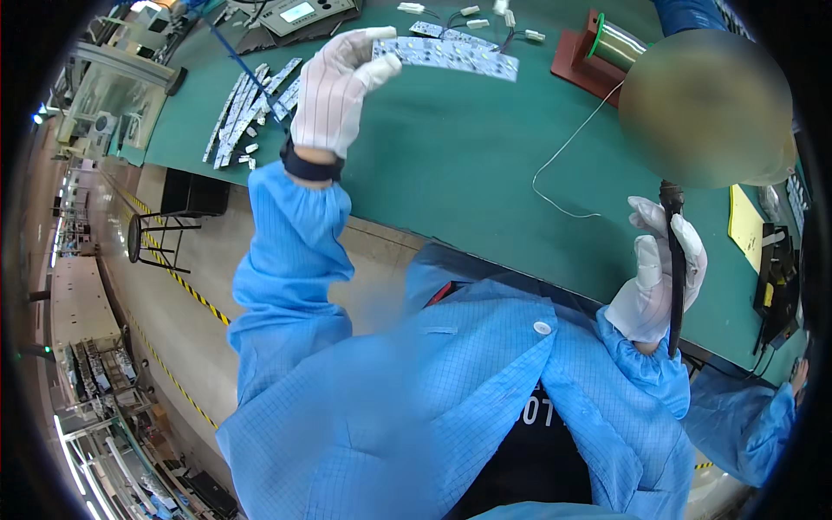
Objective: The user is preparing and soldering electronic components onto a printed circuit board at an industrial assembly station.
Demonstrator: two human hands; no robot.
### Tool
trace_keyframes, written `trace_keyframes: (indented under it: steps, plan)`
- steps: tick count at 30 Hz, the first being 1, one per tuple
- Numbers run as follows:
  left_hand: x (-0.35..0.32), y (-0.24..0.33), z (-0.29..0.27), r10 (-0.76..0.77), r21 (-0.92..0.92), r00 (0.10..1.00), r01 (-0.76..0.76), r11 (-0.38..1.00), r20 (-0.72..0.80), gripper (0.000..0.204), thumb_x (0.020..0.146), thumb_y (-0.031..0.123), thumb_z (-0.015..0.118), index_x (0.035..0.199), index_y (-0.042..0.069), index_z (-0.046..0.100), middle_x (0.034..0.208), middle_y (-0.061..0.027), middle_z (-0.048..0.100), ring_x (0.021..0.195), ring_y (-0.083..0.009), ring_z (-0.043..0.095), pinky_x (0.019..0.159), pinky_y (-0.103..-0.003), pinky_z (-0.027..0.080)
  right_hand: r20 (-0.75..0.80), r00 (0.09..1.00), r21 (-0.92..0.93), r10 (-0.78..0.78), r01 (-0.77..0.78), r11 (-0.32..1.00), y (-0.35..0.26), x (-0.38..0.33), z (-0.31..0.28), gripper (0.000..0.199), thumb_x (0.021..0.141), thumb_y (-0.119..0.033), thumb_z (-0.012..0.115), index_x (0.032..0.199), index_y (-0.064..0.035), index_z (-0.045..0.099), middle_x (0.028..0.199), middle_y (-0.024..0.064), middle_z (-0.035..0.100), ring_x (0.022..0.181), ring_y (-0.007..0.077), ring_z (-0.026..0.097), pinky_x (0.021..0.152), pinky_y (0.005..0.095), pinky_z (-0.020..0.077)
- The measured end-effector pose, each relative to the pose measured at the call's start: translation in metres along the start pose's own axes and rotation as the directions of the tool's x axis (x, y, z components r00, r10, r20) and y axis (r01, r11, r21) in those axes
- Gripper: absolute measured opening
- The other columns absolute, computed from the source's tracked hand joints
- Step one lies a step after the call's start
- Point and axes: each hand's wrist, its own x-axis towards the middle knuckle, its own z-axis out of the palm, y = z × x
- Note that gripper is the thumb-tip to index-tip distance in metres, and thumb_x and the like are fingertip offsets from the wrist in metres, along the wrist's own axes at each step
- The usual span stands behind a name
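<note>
A pale LED circuit board strip (459, 61) is pinched by its left end between the thumb and fingers of my left hand (334, 95), which wears a white striped glove and a dark wrist strap. The board is held over the far part of the green bench. My right hand (650, 277), also gloved, wraps round the black handle of a soldering iron (675, 269) near the bench's front edge. A blurred round patch covers the iron's upper end, so its tip is hidden. Solder wire (555, 160) trails across the bench between my hands from a spool (614, 43).
Several LED strips (238, 113) lie piled at the left, with small white connectors (249, 149). Wired strips (451, 35) lie behind the held board. A grey device with a display (299, 13) stands at the back. Yellow paper (744, 221) and a person's blue sleeve (737, 425) are at right.
</note>
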Motion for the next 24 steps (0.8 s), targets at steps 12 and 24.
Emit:
trace_keyframes:
  steps: [12,24]
  plan:
    - [0.02,-0.055,-0.023,0.449,0.873,0.875,-0.067,0.484,-0.182,0.025,0.072,0.029,0.074,0.093,0.017,0.069,0.079,0.0006,0.067,0.083,-0.0246,0.061,0.081,-0.036,0.044,-0.061,0.992,-0.037,0.11,-0.113,0.993,-0.003,-0.003,0.006,0.027,0.089,-0.008,0.063,0.114,-0.0066,0.055,0.1,0.0152,0.067,0.095,0.0247,0.064,0.082,0.0341,0.051]
    - [0.003,-0.073,-0.089,0.133,0.992,0.99,0.034,0.123,-0.051,0.023,0.084,0.033,0.06,0.085,0.011,0.061,0.083,-0.0076,0.063,0.078,-0.0267,0.061,0.066,-0.039,0.047,0.003,0.994,-0.06,0.109,-0.108,0.992,-0.009,-0.004,0.011,0.024,0.09,-0.004,0.06,0.113,-0.0069,0.054,0.099,0.0125,0.066,0.096,0.0245,0.064,0.084,0.0348,0.0515]
